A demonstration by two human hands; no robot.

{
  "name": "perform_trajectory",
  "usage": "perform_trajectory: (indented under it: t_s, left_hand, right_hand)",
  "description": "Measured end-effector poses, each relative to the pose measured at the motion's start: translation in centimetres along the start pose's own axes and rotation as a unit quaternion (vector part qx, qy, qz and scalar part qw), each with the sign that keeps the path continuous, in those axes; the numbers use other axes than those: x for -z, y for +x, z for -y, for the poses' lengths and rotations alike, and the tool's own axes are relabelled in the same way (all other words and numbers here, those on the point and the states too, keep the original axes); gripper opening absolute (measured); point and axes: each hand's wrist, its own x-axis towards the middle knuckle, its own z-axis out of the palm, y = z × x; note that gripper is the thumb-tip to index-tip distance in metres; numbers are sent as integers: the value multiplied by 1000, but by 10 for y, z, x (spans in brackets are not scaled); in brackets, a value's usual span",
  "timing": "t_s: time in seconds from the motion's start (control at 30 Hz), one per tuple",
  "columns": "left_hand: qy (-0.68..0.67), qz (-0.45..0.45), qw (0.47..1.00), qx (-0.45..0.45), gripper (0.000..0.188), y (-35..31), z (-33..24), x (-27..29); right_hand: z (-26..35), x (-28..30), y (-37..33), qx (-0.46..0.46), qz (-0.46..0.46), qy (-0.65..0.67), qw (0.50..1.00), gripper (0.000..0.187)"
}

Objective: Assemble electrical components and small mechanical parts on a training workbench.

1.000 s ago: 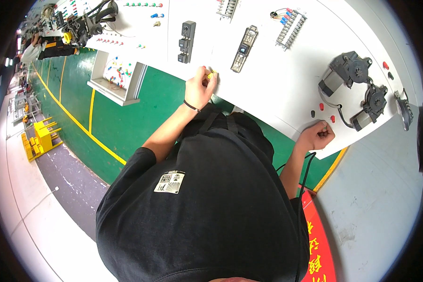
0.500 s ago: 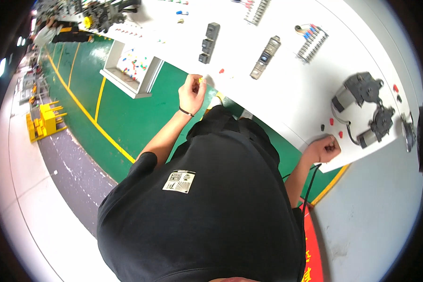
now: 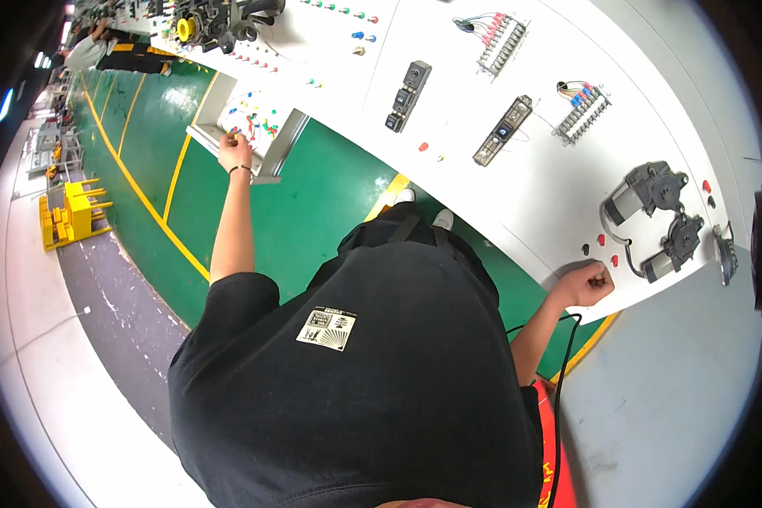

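Note:
My left hand (image 3: 235, 152) reaches over the near rim of an open drawer (image 3: 267, 154), its fingers pinched on a small yellow piece. Inside the drawer lie many small colored pieces (image 3: 254, 127), red, green, blue and yellow. My right hand (image 3: 589, 284) rests curled at the table edge; its fingertips are tucked in and hide whatever may be in them. Close beside it are red caps (image 3: 601, 240) and a black cap (image 3: 585, 250). Two grey-black geared motors (image 3: 652, 190) with a cable stand just beyond.
On the white table (image 3: 457, 186) lie two black switch panels (image 3: 408, 96) and two terminal strips (image 3: 503, 46) with colored wires. Small colored connectors (image 3: 364, 36) stand in rows at the far left, near a dark mechanical assembly (image 3: 220, 25). A black cable (image 3: 567, 364) hangs by my right arm.
My left hand has moved left from the table's front edge to the open drawer, with the small yellow piece. My right hand has stayed curled in about the same place.

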Motion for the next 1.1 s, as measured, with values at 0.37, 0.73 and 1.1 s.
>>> perform_trajectory:
  t_s: [0.37,0.73,1.1]
  left_hand:
    - [-50,160,971,-173,15,-116,-7,-64]
    - [-173,354,829,-397,7,-188,-135,-58]
    - [-26,219,877,-427,34,-71,-264,-89]
  right_hand:
    - [2,-9,3,16,-5,-55,998,17]
    - [8,3,12,13,110,-243,964,46]
    - [20,3,14,21,126,-304,944,54]
